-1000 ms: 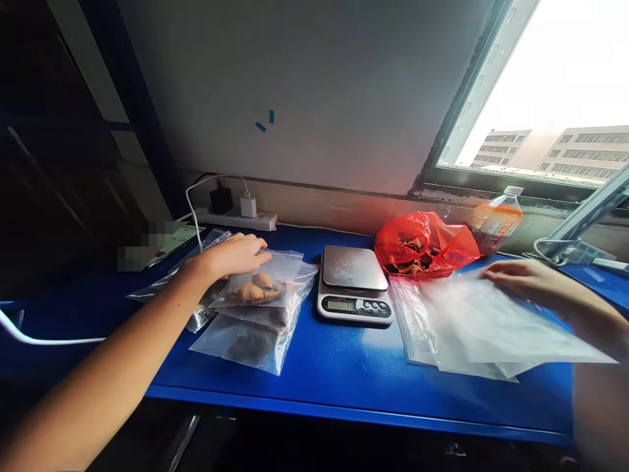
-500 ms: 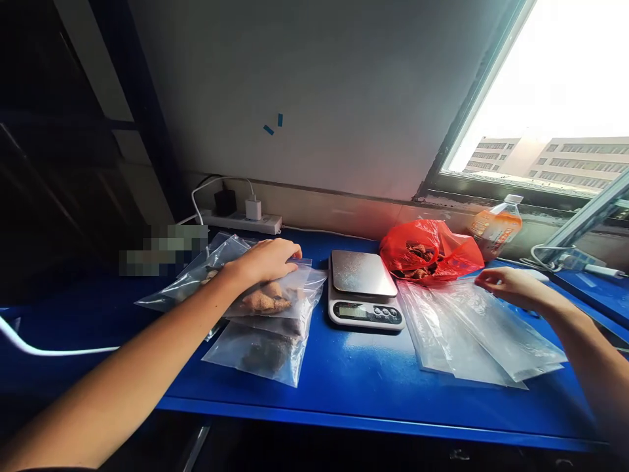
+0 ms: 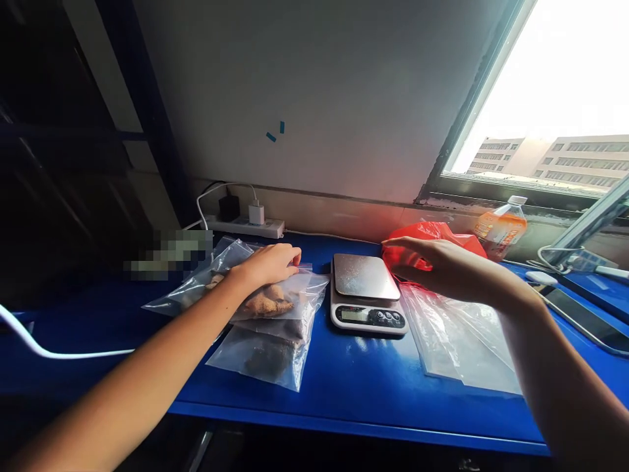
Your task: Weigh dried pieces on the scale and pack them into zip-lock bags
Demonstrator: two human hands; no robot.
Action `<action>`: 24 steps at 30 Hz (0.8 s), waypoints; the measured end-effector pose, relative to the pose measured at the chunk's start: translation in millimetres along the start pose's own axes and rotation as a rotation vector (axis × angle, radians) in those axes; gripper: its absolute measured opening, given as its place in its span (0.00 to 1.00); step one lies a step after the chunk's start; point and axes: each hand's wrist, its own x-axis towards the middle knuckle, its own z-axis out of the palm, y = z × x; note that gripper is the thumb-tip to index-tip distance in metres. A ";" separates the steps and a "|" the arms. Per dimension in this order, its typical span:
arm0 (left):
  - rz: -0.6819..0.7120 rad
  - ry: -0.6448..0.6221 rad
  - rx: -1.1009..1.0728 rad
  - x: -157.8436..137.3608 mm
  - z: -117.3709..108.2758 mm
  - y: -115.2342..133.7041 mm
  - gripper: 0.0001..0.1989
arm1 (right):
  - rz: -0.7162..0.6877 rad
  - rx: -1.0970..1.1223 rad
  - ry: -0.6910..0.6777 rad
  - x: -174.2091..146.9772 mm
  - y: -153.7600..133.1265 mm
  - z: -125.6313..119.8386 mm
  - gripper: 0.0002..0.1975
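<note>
My left hand is at the top edge of a clear zip bag holding brown, knobbly dried pieces; its fingers curl down, closed on that edge. Other filled bags lie under and beside it, one with darker contents. To the right stands a kitchen scale with a bare steel plate. My right hand is open, fingers and thumb apart, in front of and partly hiding a red plastic bag. Below that hand, flat clear bags lie fanned out, partly covered by my forearm.
A power strip with a white charger sits along the wall. At the back right are an orange drink bottle and a phone. A white cable crosses at left. The blue table's front edge runs below.
My right hand has moved left, from the fanned clear bags to the red plastic bag, and its fingers have spread. My left hand stays on the filled zip bag. The view shifts slightly.
</note>
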 end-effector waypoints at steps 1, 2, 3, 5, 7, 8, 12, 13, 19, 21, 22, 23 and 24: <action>0.017 0.012 0.015 1.1 0.2 1.2 0.05 | -0.021 0.033 -0.044 3.7 -8.0 4.1 0.20; 0.037 0.028 0.032 2.0 -0.3 3.7 0.05 | -0.025 0.071 -0.073 6.1 -14.3 9.1 0.21; 0.062 0.047 0.049 2.2 -2.0 7.8 0.05 | -0.016 0.116 -0.078 7.2 -19.2 15.1 0.20; 0.133 0.092 0.079 -0.4 -8.9 20.7 0.06 | 0.019 0.230 -0.028 6.2 -27.2 29.8 0.16; 0.226 0.141 0.091 -8.2 -19.5 38.6 0.08 | 0.072 0.378 0.037 3.2 -34.7 45.7 0.14; 0.272 0.164 0.092 -14.0 -25.1 48.4 0.08 | 0.108 0.470 0.060 1.7 -38.5 52.9 0.13; 0.549 0.446 0.098 -38.6 -35.7 80.6 0.09 | 0.205 0.951 -0.018 -1.7 -50.9 67.8 0.13; 0.609 0.508 0.089 -42.8 -34.5 85.3 0.10 | 0.204 1.069 -0.073 -2.2 -52.8 68.0 0.13; 0.718 0.599 0.039 -49.3 -21.6 92.0 0.14 | 0.199 1.319 -0.263 -5.9 -56.5 59.3 0.15; 0.723 0.586 0.012 -50.3 -21.6 91.5 0.13 | 0.215 1.286 -0.328 -7.1 -56.8 58.8 0.16; 0.723 0.580 0.001 -51.0 -22.1 91.4 0.13 | 0.219 1.276 -0.357 -7.6 -57.1 59.4 0.15; 0.722 0.576 -0.007 -51.6 -22.6 91.4 0.12 | 0.223 1.270 -0.374 -8.1 -57.6 60.4 0.15; 0.721 0.576 -0.013 -52.0 -23.1 91.4 0.12 | 0.227 1.264 -0.380 -8.6 -58.3 61.7 0.13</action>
